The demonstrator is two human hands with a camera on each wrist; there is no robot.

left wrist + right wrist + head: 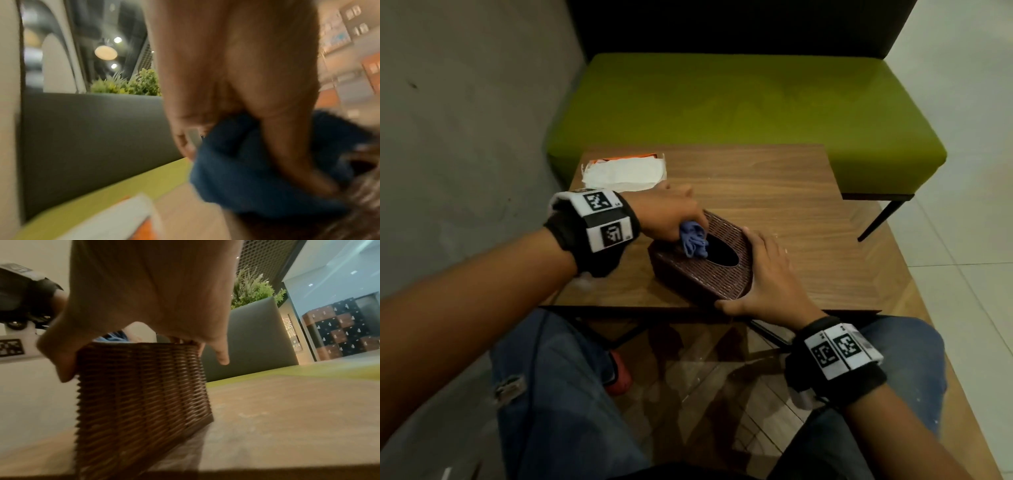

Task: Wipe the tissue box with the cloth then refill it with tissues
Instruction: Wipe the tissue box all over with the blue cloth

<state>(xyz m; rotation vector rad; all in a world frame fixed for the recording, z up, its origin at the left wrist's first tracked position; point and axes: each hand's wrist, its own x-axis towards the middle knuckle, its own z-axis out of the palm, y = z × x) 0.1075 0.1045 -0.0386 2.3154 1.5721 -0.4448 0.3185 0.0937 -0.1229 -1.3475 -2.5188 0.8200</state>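
Observation:
A dark brown woven tissue box (pixel 719 274) with an oval opening lies near the front edge of the wooden table (pixel 808 212). My left hand (pixel 671 212) grips a bunched blue cloth (pixel 693 241) and presses it on the box's top beside the opening. The cloth (pixel 246 170) fills the left wrist view under my fingers (pixel 298 162). My right hand (pixel 763 277) clasps the box's right end, thumb at the near corner. In the right wrist view the hand (pixel 144 305) wraps the box's woven side (pixel 144 394). A pack of white tissues (pixel 625 173) lies at the table's far left.
A green bench seat (pixel 739 99) with a dark backrest stands behind the table. A grey wall (pixel 465 120) runs along the left. My knees in jeans (pixel 558 394) sit below the table's front edge. Tiled floor (pixel 962 171) lies to the right.

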